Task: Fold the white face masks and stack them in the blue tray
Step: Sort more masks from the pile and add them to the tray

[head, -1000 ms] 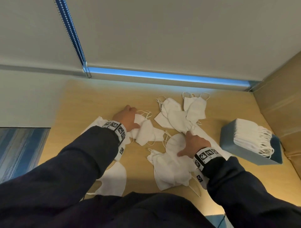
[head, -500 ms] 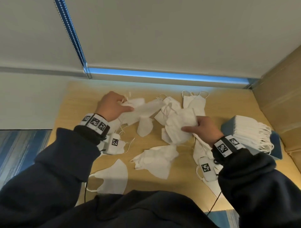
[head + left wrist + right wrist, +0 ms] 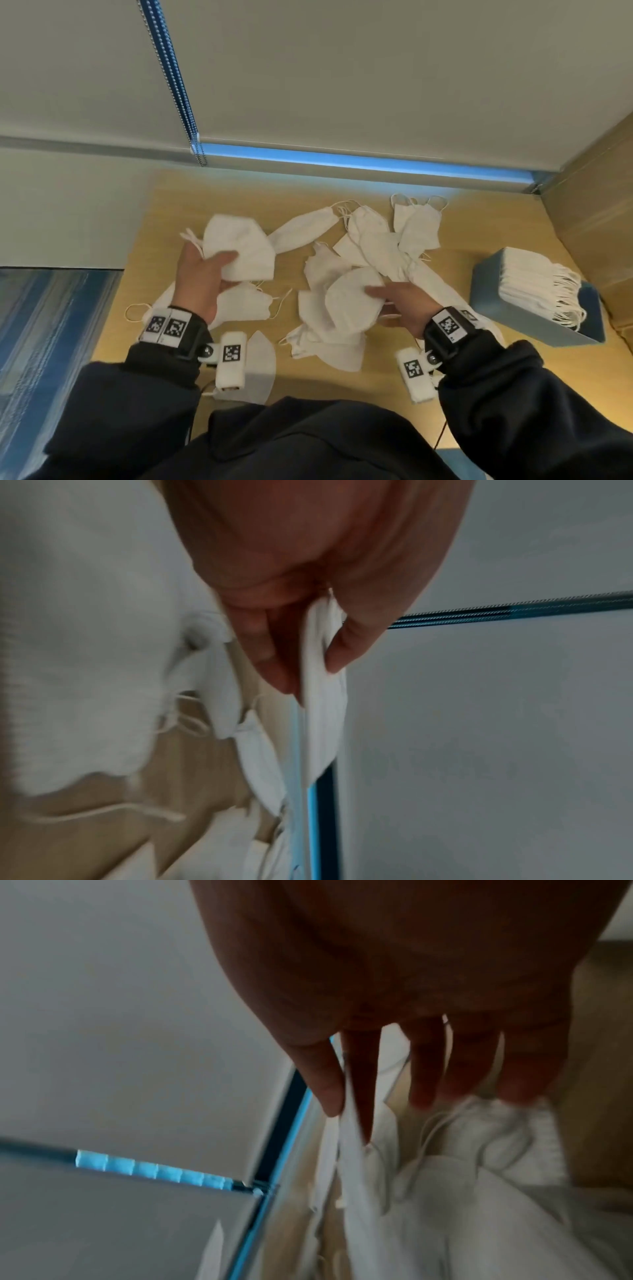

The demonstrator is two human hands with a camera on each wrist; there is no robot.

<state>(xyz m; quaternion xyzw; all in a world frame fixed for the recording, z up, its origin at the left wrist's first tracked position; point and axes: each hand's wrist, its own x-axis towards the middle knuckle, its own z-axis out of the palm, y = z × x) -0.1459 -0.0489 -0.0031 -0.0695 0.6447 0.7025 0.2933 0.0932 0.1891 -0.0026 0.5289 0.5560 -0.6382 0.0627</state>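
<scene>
Head view: left hand is holding a white folded face mask above the pale wooden tabletop, thumb lying across its near face, fingers behind it; ear loops are trailing off its left edge. Left wrist view is confirming the pinch: thumb and fingers are clamped on the thin white edge of that mask, seen edge-on. Right hand is gripping a second white rounded face mask, held just over the loose heap of white face masks at table centre. Right wrist view, blurred: thumb and forefinger are pinching a white edge of that mask, the other fingers hanging straight and spread.

More loose masks are lying scattered toward the far edge of the table, their elastic loops tangling; one is lying flat under the left wrist. Blue rectangular tray is sitting at the right side of the table, well apart from both hands, beside a brown cardboard wall. Stack of folded white masks is standing in the tray, ear loops spilling over its right side. Dark sleeves and marker-tagged wristbands are showing on both arms
</scene>
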